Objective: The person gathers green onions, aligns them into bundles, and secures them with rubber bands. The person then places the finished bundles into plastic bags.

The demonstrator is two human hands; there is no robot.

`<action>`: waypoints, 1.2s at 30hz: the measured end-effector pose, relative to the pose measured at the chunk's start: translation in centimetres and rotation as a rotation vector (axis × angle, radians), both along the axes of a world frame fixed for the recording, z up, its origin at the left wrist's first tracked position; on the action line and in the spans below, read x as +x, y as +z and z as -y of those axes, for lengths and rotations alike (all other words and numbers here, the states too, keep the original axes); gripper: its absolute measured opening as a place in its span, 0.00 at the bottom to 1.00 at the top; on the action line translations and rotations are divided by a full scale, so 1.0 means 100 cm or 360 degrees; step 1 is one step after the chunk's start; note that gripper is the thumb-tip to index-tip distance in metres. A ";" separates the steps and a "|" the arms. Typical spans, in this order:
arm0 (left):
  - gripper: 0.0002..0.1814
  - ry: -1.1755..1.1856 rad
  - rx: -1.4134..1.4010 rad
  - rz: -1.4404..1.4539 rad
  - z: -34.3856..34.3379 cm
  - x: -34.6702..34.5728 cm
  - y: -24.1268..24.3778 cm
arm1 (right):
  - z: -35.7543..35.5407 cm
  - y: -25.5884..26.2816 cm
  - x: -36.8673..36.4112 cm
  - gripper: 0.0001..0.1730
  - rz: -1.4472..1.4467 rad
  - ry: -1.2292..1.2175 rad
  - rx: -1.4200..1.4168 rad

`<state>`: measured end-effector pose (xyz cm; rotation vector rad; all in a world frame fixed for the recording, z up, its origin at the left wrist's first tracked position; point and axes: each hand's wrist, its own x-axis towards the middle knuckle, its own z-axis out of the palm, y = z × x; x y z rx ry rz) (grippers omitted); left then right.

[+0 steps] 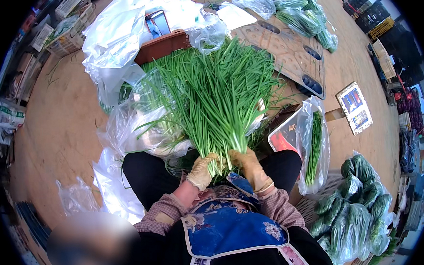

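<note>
Long green leafy stalks, apparently garlic chives (213, 93), fan out away from me in a broad heap. My left hand (202, 172), in a pale thin glove, is closed around the pale stem ends of one bunch. Close beside it, my right hand (250, 168) wears a yellowish glove and grips the white bases of another bunch. The two bunches run together higher up. A clear plastic bag (154, 124) lies left of the stalks, over pale contents I cannot make out. My knees flank both hands.
A brown crate (164, 46) with white plastic sheeting (115, 40) and a phone (157, 23) stands beyond. At right, a bagged green bunch (313, 145) lies on a scale pan (284, 134) beside its display (354, 107). Bagged greens (352, 211) pile up nearer me; a plastic pallet (283, 53) lies farther off.
</note>
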<state>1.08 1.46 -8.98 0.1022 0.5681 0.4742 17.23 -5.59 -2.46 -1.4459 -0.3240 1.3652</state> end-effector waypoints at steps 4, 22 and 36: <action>0.07 -0.0005 -0.0194 0.0123 -0.001 -0.009 0.017 | 0.007 -0.003 0.026 0.14 -0.0420 -0.0213 0.0057; 0.20 -0.0007 0.0066 0.0081 0.008 -0.004 0.018 | 0.001 0.023 -0.007 0.36 0.1647 0.0313 0.0385; 0.17 0.0023 -0.0291 0.0290 0.009 -0.014 -0.004 | -0.116 0.029 0.000 0.46 0.2710 0.0742 0.0420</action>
